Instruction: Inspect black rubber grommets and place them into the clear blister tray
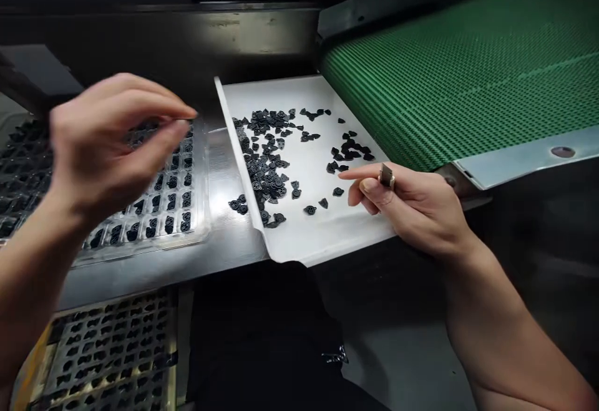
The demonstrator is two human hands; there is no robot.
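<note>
My left hand (pixel 112 136) is raised over the right part of a clear plastic tray (pixel 206 211), its thumb and index finger pinched together. Whatever may be between those fingertips is too small to make out. My right hand (pixel 416 205) is over the front right edge of a white tray (pixel 299 224). Between its thumb and curled fingers sticks up a small dark flat-ended piece with pale sides (pixel 386 176), while the index finger points left. Small black plastic parts (pixel 266 174) lie heaped along the white tray's left wall, with several scattered toward the right.
A green conveyor belt (pixel 458 80) with a metal side rail (pixel 528 158) stands at the right, its near end beside the white tray. Black parts fill the clear tray's pockets. Lower left, another filled tray (pixel 112 348) sits below the metal bench (pixel 224 236).
</note>
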